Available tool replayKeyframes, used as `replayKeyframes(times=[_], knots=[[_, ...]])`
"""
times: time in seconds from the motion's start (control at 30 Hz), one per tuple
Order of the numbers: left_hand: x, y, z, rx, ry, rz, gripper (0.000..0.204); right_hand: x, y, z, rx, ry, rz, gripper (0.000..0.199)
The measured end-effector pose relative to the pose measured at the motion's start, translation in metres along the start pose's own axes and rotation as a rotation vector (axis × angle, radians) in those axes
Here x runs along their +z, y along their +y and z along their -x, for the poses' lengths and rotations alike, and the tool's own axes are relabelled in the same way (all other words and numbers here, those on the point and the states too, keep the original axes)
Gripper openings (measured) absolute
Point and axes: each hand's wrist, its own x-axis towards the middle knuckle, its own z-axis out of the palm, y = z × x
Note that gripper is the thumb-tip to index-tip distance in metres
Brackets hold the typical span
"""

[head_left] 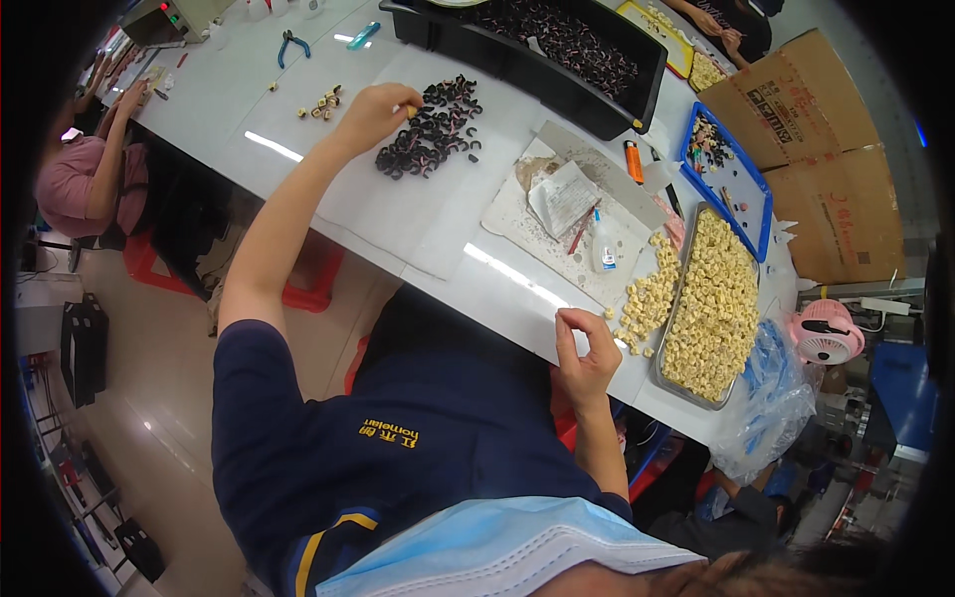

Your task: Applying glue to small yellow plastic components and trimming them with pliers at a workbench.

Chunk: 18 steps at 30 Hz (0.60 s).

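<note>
My left hand is closed at the left edge of a loose pile of small black curved pieces. Between its fingertips shows a small cream-coloured piece. My right hand hovers at the table's near edge, thumb and forefinger pinched together; whatever they may hold is too small to make out. Beside it, small cream-coloured pieces lie scattered on the table, next to a clear tray heaped with more of the same. A few cream pieces with dark parts rest left of my left hand.
A large black bin of black pieces stands at the back. On a cardboard sheet lie papers and a small bottle. Nearby are an orange lighter, blue tray, pliers and pink fan. Co-workers sit around.
</note>
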Motion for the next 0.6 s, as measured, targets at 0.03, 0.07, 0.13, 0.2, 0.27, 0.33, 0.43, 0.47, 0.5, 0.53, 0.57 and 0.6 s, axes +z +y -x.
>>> replayKeyframes(times=[0.03, 0.07, 0.13, 0.2, 0.27, 0.33, 0.43, 0.47, 0.5, 0.53, 0.57, 0.6], knots=[[0.0, -0.001, 0.001, -0.006, -0.055, -0.027, 0.014, 0.0, 0.001, 0.0, -0.008, 0.0, -0.001, 0.013], [-0.001, -0.002, 0.003, -0.014, -0.108, -0.057, 0.015, 0.0, 0.003, 0.0, -0.004, 0.004, 0.003, 0.013], [-0.005, -0.017, 0.012, -0.078, -0.069, -0.115, 0.019, 0.002, 0.002, -0.001, -0.031, -0.023, -0.026, 0.013], [-0.005, -0.023, 0.011, -0.103, -0.088, -0.108, 0.021, 0.002, 0.002, -0.006, -0.06, -0.022, 0.002, 0.014], [0.003, -0.017, 0.003, -0.038, -0.142, -0.083, 0.022, -0.001, 0.006, -0.009, -0.086, 0.012, 0.045, 0.01], [0.008, -0.023, 0.001, 0.014, -0.176, -0.068, 0.024, -0.009, 0.01, -0.013, -0.074, 0.023, 0.109, 0.01], [0.013, -0.026, 0.002, -0.079, -0.135, -0.161, 0.019, -0.016, 0.035, -0.03, -0.04, 0.073, 0.148, 0.012], [0.012, -0.022, 0.005, -0.182, -0.13, -0.149, 0.019, -0.018, 0.039, -0.038, -0.041, 0.05, 0.171, 0.015], [0.014, -0.022, 0.011, -0.207, -0.027, -0.213, 0.017, -0.02, 0.04, -0.047, -0.041, 0.03, 0.193, 0.018], [0.016, -0.027, 0.018, -0.196, 0.124, -0.182, 0.014, -0.019, 0.047, -0.055, -0.134, 0.01, 0.278, 0.023], [0.017, -0.032, 0.027, -0.182, 0.274, -0.149, 0.011, -0.017, 0.051, -0.058, -0.154, 0.003, 0.267, 0.023], [0.017, -0.027, 0.027, -0.171, 0.382, -0.071, 0.015, -0.016, 0.055, -0.06, -0.182, 0.019, 0.373, 0.022]])
